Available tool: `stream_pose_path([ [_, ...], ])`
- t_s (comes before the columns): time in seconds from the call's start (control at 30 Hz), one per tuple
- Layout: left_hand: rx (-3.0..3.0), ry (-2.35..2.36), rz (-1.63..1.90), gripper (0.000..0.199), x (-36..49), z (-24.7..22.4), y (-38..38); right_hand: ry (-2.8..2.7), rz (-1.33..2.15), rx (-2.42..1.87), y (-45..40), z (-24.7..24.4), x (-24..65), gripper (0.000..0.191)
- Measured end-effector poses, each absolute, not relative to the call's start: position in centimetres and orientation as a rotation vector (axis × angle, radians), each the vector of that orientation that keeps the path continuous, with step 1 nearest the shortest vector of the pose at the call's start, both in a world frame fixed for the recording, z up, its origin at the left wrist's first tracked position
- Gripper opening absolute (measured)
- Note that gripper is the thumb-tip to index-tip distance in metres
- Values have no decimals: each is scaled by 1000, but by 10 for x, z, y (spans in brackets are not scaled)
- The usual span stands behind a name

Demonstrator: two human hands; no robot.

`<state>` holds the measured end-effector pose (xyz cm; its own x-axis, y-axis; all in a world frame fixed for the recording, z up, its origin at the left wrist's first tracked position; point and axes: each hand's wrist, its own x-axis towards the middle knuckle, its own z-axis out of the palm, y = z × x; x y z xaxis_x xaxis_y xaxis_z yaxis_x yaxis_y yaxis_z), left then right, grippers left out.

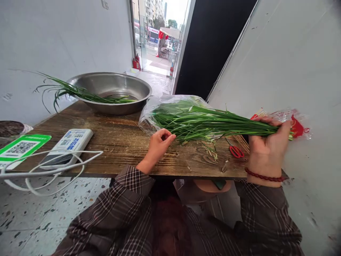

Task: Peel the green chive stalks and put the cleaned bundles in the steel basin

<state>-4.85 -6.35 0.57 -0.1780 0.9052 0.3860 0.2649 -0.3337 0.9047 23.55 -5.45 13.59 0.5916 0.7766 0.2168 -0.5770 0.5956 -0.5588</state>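
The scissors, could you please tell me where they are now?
In the head view, the scissors lie on the table toward the right, just left of the right hand, below the green stalks.

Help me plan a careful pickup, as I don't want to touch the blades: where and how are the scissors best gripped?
I'd pinch the red handles of the scissors from above, coming in from the table's near edge. They lie flat with the handles toward that edge, while the blades point away, toward the greens.
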Motion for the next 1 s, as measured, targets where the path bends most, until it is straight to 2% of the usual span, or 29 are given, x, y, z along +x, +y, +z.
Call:
stream_pose_path([
  [0.07, 1578, 1323, 1585, 15, -47, 9, -64, -440, 823, -445, -53, 135, 235, 42],
  [0.4, 1484, 1211, 1653, 15, -29, 32, -59, -408, 887, -431, -53, 131, 231, 37],
  [0.6, 1383, 1122, 1671, 27, -22, 29, -54, -416, 900, -420, -54, 133, 228, 35],
  [0.87, 1356, 1146, 1703, 14, -24, 32, -58, -410, 906, -399, -55, 132, 220, 36],
  [1.0, 985, 1027, 1685, 10, -29, 23, -51, -434, 856, -421, -56, 133, 220, 37],
])
